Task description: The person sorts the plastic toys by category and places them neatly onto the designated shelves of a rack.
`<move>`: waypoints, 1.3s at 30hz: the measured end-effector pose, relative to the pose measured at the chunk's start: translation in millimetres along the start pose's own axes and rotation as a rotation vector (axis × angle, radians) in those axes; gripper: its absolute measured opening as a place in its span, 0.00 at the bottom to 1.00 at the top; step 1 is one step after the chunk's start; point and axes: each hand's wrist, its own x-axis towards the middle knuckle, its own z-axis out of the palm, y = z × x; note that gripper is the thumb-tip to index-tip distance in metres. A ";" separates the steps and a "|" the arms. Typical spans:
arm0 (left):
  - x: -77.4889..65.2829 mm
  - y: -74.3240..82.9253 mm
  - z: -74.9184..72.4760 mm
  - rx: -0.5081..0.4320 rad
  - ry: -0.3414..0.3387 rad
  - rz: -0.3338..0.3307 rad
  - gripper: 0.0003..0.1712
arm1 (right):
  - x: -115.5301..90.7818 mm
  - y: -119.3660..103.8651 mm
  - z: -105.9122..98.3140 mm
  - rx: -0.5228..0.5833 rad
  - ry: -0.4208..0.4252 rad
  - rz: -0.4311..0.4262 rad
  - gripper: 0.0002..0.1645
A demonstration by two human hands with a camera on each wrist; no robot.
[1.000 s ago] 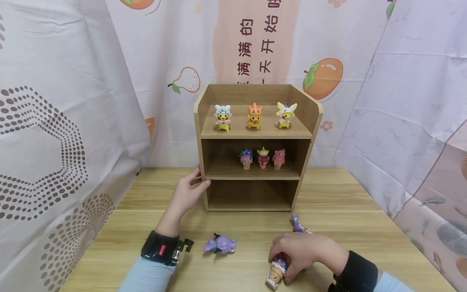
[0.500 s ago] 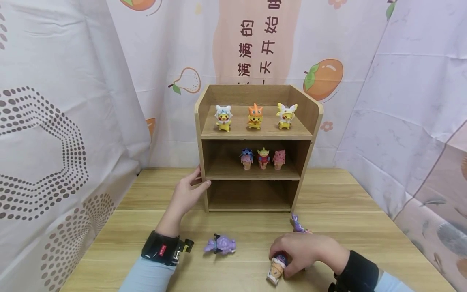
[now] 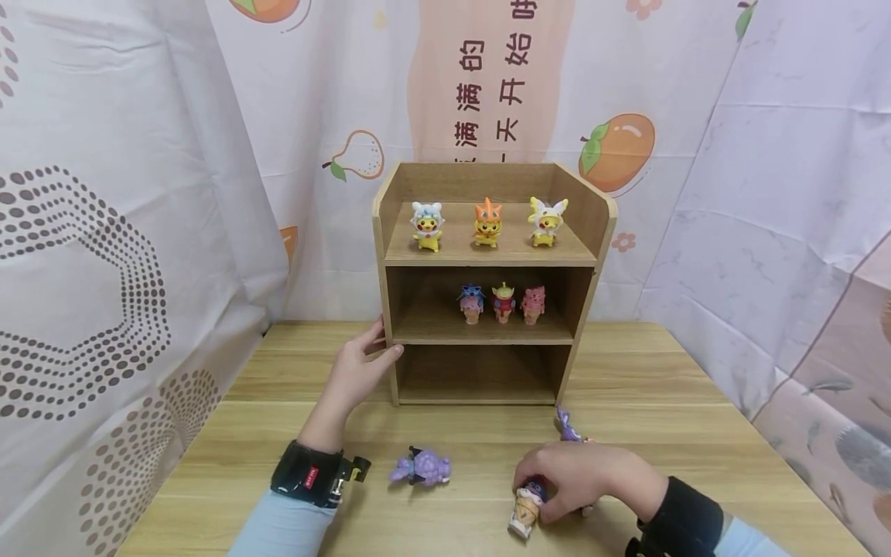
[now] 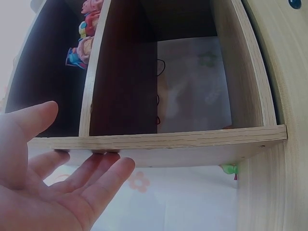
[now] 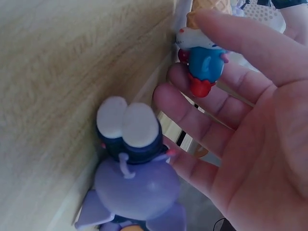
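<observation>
My left hand [image 3: 353, 377] rests its fingers against the left outer side of a small wooden shelf [image 3: 480, 341]; in the left wrist view its thumb stands apart from the front edge. Low over the table's front right, my right hand [image 3: 581, 481] pinches an ice-cream-cone figurine [image 3: 525, 514] between thumb and fingers. In the right wrist view that figurine has a blue body [image 5: 206, 65] with red at its end. A purple figurine [image 5: 137, 180] lies beside the right hand's fingers. Its ear side [image 3: 567, 425] shows beyond the hand in the head view, the remainder mostly hidden.
Another purple figurine [image 3: 421, 468] lies on the wooden table [image 3: 278, 422] between the hands. Three yellow figurines, one with an orange hood [image 3: 488, 224], stand on the top shelf. Three cone figurines, the middle one green-headed [image 3: 503, 303], stand on the middle level. Printed cloth [image 3: 320, 77] hangs behind.
The cone figurine in my right hand has turned slightly, its cone end shifting up a little. The left hand stays at the shelf's side.
</observation>
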 end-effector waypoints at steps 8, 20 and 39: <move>-0.6 1.2 0.2 0.006 -0.001 -0.018 0.40 | 1.0 -0.7 -0.4 -0.020 0.040 -0.009 0.19; -0.8 3.1 0.2 -0.004 -0.008 0.002 0.40 | 1.6 1.4 -4.1 0.043 0.117 0.013 0.16; 0.0 1.8 1.0 -0.003 -0.007 0.003 0.40 | 4.0 4.2 -13.3 0.054 0.234 -0.054 0.19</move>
